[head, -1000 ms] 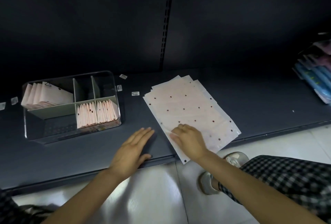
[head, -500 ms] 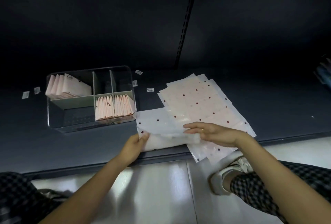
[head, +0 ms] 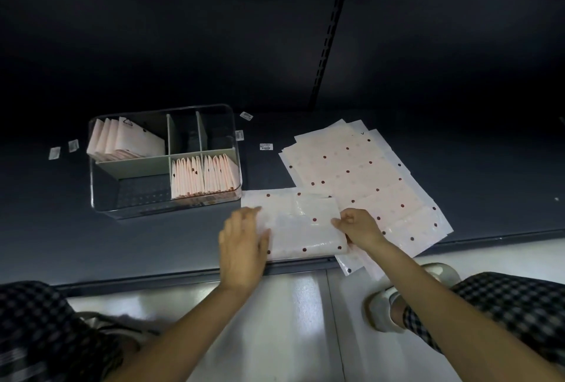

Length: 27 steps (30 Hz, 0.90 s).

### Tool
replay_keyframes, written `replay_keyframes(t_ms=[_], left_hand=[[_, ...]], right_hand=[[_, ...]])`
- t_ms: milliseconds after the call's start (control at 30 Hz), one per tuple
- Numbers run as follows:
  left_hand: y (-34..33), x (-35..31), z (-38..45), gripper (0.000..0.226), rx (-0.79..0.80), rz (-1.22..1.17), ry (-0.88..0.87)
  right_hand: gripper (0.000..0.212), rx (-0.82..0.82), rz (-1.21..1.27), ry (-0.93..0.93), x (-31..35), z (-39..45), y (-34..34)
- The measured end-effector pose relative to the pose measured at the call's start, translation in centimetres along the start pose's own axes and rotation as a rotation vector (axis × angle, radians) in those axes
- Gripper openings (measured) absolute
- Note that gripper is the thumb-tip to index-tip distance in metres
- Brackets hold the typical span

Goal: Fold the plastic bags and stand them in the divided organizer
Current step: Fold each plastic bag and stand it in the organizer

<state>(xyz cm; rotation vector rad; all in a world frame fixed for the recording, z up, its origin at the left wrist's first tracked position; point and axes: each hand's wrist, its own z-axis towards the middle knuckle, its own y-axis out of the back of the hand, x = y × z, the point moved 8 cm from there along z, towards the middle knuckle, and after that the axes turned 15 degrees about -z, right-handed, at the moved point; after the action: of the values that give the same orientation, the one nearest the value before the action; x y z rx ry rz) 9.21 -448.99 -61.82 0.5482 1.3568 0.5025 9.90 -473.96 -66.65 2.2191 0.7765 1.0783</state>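
Head view looked down on a dark shelf (head: 171,247) with everything on it. Largest item was the stack (head: 360,179) of flat dotted bags, lying angled at right, its near corner hanging over the shelf edge. Organizer (head: 101,207), clear with grey dividers, sat at left: folded bags stood in the back-left and front-right compartments, the two small back ones looked empty, front-left empty. One bag (head: 301,225) lay between organizer and stack, near the shelf edge, partly folded over itself and overlapping the stack. Left hand (head: 243,244) lay flat on the bag's left end, fingers straight, pressing. Right hand (head: 357,227) was curled and pinching the bag's right edge. Small labels (head: 266,146) were scattered behind.

Step in hand, judged: early folds on this bag. Next move probably called for holding the left end down, bringing the right edge across and creasing flat; thin plastic could slip or spring open.
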Motion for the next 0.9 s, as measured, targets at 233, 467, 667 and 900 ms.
replay_keyframes(t_ms=[233, 467, 667, 900], left_hand=[[-7.3, 2.0, -2.8, 0.075, 0.607, 0.407, -0.246], [-7.8, 2.9, -2.6, 0.081, 0.619, 0.466, -0.235], [-7.3, 2.2, -2.5, 0.078, 0.592, 0.452, -0.258], [-7.4, 2.5, -2.5, 0.078, 0.6, 0.45, -0.239]], right_hand=[[0.012, 0.042, 0.063, -0.022, 0.3, 0.5, 0.2], [0.021, 0.016, 0.178, 0.137, 3.4, 2.6, 2.5], [0.007, -0.108, -0.005, 0.176, 4.2, 4.1, 3.4], [0.01, -0.068, -0.034, 0.25, 5.0, 4.9, 3.6]])
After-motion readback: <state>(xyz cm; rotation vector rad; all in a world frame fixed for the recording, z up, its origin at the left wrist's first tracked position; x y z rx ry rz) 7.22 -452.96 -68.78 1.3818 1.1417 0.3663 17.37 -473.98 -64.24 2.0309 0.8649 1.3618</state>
